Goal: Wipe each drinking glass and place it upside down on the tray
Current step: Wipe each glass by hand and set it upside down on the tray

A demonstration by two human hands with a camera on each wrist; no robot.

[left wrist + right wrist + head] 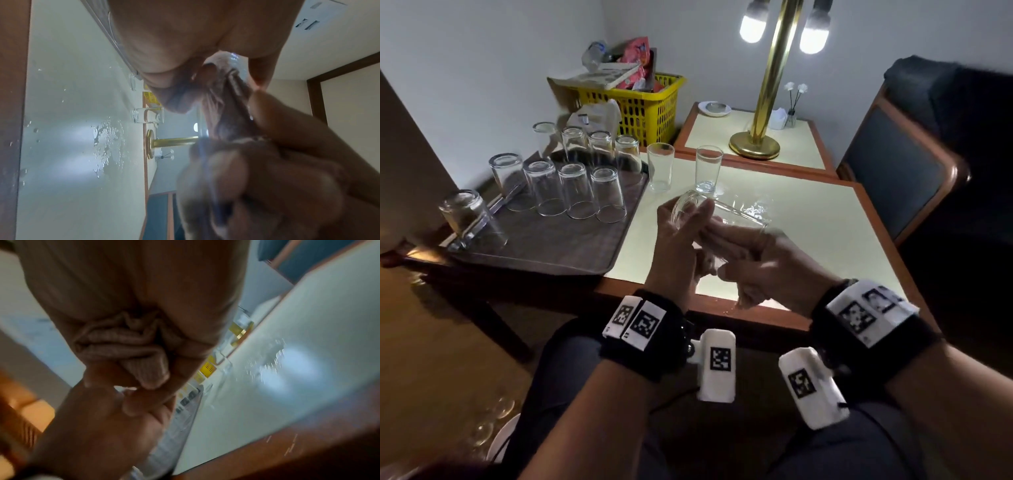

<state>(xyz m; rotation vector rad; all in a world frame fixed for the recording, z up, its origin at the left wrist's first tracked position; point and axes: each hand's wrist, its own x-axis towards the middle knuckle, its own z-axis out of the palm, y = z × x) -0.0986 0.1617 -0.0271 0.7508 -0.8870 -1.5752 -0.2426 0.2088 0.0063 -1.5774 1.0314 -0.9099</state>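
One wet glass [719, 214], slippery and fragile, gripped by left hand [681, 240] right of tray [544, 250]; right hand [756, 260] clutching cloth [123, 344]. Best held round its wall.

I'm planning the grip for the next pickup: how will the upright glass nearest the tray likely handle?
The upright glass is tall with a narrow base, so a sideways push high up would probably tip it. Its smooth clear wall, with water drops on the table nearby, suggests it may be slippery. It looks thin and rigid, likely fragile.
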